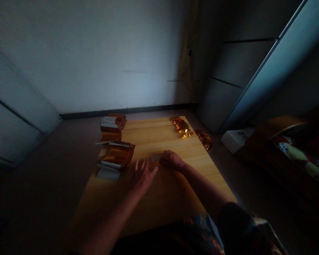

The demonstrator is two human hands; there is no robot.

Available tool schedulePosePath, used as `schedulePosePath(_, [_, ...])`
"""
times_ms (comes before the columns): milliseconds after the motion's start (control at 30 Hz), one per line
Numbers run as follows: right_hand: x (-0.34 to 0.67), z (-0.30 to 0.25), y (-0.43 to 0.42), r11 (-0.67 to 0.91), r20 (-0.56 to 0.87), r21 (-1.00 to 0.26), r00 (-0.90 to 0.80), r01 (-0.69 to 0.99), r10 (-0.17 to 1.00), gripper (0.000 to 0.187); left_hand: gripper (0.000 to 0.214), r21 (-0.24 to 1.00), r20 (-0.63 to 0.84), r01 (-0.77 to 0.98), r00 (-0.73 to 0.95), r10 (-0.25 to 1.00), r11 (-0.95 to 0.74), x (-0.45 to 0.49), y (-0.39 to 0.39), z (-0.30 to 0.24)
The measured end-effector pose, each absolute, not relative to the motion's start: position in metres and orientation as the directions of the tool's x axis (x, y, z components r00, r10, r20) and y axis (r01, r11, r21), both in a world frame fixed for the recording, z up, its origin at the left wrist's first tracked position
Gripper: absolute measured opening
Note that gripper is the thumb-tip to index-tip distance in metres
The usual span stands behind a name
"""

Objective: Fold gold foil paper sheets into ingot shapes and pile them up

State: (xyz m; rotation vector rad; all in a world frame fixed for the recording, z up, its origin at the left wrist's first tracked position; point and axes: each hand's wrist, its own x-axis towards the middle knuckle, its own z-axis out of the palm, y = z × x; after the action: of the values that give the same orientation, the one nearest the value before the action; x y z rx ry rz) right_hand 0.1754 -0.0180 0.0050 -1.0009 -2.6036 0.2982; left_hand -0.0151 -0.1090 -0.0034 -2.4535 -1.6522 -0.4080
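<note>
Between my hands a small sheet of foil paper (154, 161), grey and copper-gold, lies on the wooden table (162, 132). My left hand (144, 176) rests flat with fingers spread, its fingertips at the sheet's left and lower edge. Curled in a pinch, my right hand (171, 160) grips the sheet's right edge; its fingertips are partly hidden. To the left of my left hand sits a stack of gold foil sheets (118, 156) with pale backs. Behind it is another foil stack (113, 124).
A row of folded shiny gold pieces (182, 126) lies at the table's far right corner. More gold pieces (204, 140) sit in a pile beyond the right edge, lower down. A white box (235, 140) and a wooden-armed seat (276, 124) stand at right. A wall (117, 63) rises behind.
</note>
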Motion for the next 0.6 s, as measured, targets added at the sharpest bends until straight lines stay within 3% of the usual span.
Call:
schedulePosePath(333, [0.164,0.033,-0.023,0.661,-0.058,-0.153,-0.675,0.734,0.736,0.023,0.030,-0.016,0.274,0.924,0.372,0.887,-0.383,-0.016,-0.113,-0.002])
schedulePosePath(600, [0.159,0.032,-0.021,0.660,-0.083,-0.109,-0.669,0.743,0.739,0.026,0.031,0.005,0.286,0.932,0.347,0.893,-0.364,-0.012,-0.116,0.003])
